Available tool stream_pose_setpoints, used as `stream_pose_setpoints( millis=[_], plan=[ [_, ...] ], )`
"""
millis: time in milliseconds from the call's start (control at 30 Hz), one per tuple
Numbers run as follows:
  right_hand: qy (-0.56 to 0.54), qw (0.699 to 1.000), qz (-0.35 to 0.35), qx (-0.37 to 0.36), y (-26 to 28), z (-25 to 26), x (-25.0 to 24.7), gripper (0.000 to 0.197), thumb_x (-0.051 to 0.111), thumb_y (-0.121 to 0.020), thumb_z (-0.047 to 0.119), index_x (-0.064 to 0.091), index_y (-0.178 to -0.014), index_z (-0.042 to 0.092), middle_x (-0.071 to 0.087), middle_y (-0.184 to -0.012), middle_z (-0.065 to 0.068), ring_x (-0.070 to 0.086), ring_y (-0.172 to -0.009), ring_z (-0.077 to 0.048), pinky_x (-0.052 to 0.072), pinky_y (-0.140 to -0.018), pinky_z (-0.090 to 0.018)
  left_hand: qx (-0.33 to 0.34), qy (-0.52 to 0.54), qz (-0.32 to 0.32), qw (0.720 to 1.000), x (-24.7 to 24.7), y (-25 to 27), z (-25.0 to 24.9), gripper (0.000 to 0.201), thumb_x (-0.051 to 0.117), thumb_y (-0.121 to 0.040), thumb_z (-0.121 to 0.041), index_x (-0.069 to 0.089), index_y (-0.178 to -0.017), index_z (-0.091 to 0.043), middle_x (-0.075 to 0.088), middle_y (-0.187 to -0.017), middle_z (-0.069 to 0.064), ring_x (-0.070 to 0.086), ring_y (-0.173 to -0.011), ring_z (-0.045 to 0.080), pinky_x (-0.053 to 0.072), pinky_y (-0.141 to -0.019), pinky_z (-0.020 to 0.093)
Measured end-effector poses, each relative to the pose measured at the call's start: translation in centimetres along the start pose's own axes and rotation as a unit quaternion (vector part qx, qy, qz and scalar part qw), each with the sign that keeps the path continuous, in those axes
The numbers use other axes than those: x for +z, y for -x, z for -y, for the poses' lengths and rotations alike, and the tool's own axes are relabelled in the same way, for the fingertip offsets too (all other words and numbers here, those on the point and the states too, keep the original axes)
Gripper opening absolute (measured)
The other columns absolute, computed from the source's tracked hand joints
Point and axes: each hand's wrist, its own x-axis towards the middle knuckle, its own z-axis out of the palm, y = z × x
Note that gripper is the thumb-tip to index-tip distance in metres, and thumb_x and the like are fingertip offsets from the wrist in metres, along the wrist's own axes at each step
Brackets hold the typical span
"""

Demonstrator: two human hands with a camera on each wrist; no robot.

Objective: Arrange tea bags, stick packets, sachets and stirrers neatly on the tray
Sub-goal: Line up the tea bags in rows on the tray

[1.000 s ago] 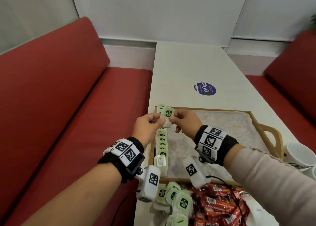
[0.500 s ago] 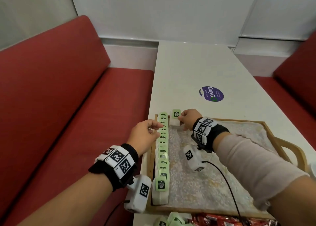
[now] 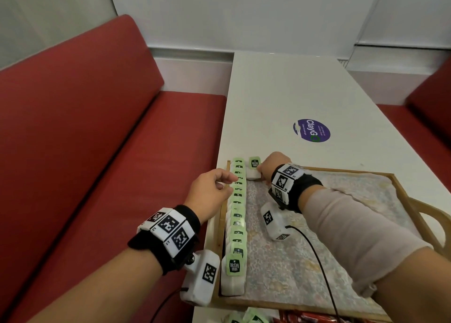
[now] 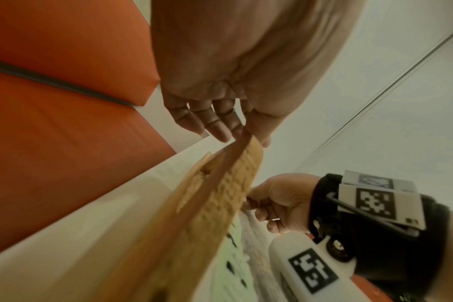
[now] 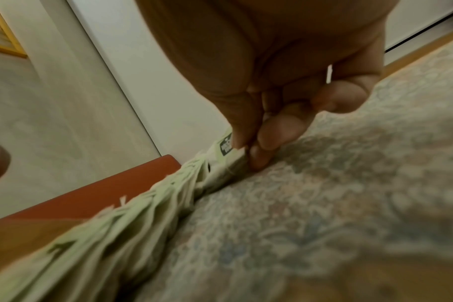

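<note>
- Right hand (image 3: 269,165) fingers (image 5: 277,134) pinch a green-tagged tea bag (image 3: 253,169), standing it at the tray's (image 3: 412,200) far-left corner, probably to start a second row.
- Left hand (image 3: 211,193), loosely curled and holding nothing, rests against the finished tea-bag row (image 3: 238,215), seemingly steadying it.

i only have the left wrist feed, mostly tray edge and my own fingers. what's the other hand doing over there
Observer: The right hand pinches a single tea bag at the tray's far left corner, just right of the row.
Operator: what row, i see only green blur
Observer: A row of tea bags runs along the tray's left rim from near edge to far edge, overlapping like shingles.
Operator: is my left hand holding anything
Observer: No. In the head view the left hand is loosely curled with nothing in it, hovering over the left rim with its fingertips close to the row.
</note>
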Motion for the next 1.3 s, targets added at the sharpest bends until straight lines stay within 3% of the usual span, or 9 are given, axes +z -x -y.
stream_pose_setpoints(
  millis=[67, 167, 333, 467, 600, 733, 933, 1067, 1300],
  plan=[
    [-0.015, 1.0, -0.016, 0.009, 0.4, 0.0, 0.0, 0.039, 0.057, -0.091, 0.032, 0.043, -0.061, 0.011, 0.058, -0.079, -0.007, 0.054, -0.082, -0.026, 0.047, -0.078, -0.032, 0.0, 0.001, -0.002, 1.0, 0.0, 0.0, 0.0, 0.031, 0.064, -0.085, -0.005, 0.063, -0.083, -0.036, 0.059, -0.084, -0.017, 0.046, -0.066, 0.003, 0.044, -0.072, 0.02],
    [-0.023, 0.999, -0.024, 0.009, 1.2, -0.4, -0.3, 0.041, 0.057, -0.091, 0.034, 0.042, -0.061, 0.011, 0.045, -0.064, -0.005, 0.05, -0.079, -0.026, 0.04, -0.074, -0.031, -0.001, 0.009, -0.009, 1.0, 0.0, 0.2, 0.0, 0.029, 0.064, -0.085, -0.006, 0.063, -0.084, -0.035, 0.058, -0.082, -0.017, 0.046, -0.067, 0.002, 0.043, -0.072, 0.019],
    [-0.021, 0.999, -0.017, -0.022, 2.8, -1.3, -1.7, 0.046, 0.054, -0.092, 0.043, 0.044, -0.063, 0.009, 0.058, -0.08, -0.008, 0.054, -0.079, -0.025, 0.042, -0.07, -0.029, 0.008, 0.016, -0.025, 1.0, -0.2, 1.4, -0.4, 0.024, 0.067, -0.085, -0.011, 0.062, -0.083, -0.035, 0.056, -0.077, -0.017, 0.046, -0.066, 0.003, 0.04, -0.069, 0.018],
    [-0.047, 0.997, -0.018, -0.05, 5.5, -2.2, -2.7, 0.043, 0.055, -0.09, 0.047, 0.062, -0.077, 0.006, 0.07, -0.088, -0.009, 0.061, -0.072, -0.025, 0.046, -0.06, -0.027, 0.013, 0.027, -0.036, 0.999, -0.5, 3.3, -0.9, 0.022, 0.068, -0.085, -0.013, 0.063, -0.082, -0.034, 0.06, -0.081, -0.014, 0.048, -0.067, 0.005, 0.04, -0.066, 0.016],
    [-0.077, 0.993, -0.028, -0.086, 10.4, -3.6, -2.9, 0.037, 0.058, -0.088, 0.041, 0.066, -0.092, 0.006, 0.071, -0.094, -0.009, 0.067, -0.081, -0.026, 0.054, -0.076, -0.033, 0.018, 0.032, -0.033, 0.999, -0.7, 6.5, -1.4, 0.022, 0.069, -0.084, -0.011, 0.064, -0.083, -0.033, 0.061, -0.083, -0.013, 0.048, -0.066, 0.007, 0.04, -0.067, 0.017],
    [-0.124, 0.984, -0.027, -0.126, 16.3, -5.0, -2.3, 0.025, 0.061, -0.088, 0.036, 0.056, -0.073, 0.017, 0.071, -0.086, -0.003, 0.061, -0.065, -0.018, 0.051, -0.066, -0.028, 0.022, 0.034, -0.024, 0.999, -0.8, 10.1, -1.6, 0.023, 0.068, -0.084, -0.01, 0.063, -0.082, -0.032, 0.06, -0.082, -0.012, 0.049, -0.068, 0.008, 0.041, -0.067, 0.018],
    [-0.141, 0.976, 0.033, -0.16, 24.1, -7.2, 0.5, 0.018, 0.066, -0.087, 0.033, 0.061, -0.079, 0.017, 0.064, -0.069, 0.005, 0.052, -0.054, -0.008, 0.043, -0.051, -0.019, 0.013, 0.026, 0.015, 0.999, -0.8, 15.4, -0.7, 0.021, 0.068, -0.084, -0.007, 0.065, -0.086, -0.028, 0.064, -0.089, -0.006, 0.049, -0.063, 0.004, 0.045, -0.07, 0.018],
    [-0.105, 0.975, 0.084, -0.177, 27.3, -8.8, 2.4, 0.017, 0.074, -0.079, 0.034, 0.066, -0.083, 0.02, 0.064, -0.07, 0.008, 0.057, -0.064, -0.007, 0.044, -0.057, -0.02, 0.006, 0.012, 0.04, 0.999, -0.3, 18.1, 0.0, 0.02, 0.069, -0.083, -0.007, 0.064, -0.085, -0.027, 0.066, -0.095, -0.002, 0.052, -0.062, 0.003, 0.046, -0.068, 0.016],
    [-0.02, 0.972, 0.154, -0.179, 29.9, -10.0, 4.4, 0.039, 0.087, -0.061, 0.035, 0.067, -0.094, 0.027, 0.06, -0.081, 0.01, 0.057, -0.078, -0.01, 0.046, -0.069, -0.025, -0.004, -0.019, 0.102, 0.995, 0.5, 20.8, 0.4, 0.016, 0.069, -0.083, -0.007, 0.065, -0.09, -0.02, 0.063, -0.083, -0.009, 0.051, -0.052, -0.012, 0.039, -0.056, 0.004]
  ],
)
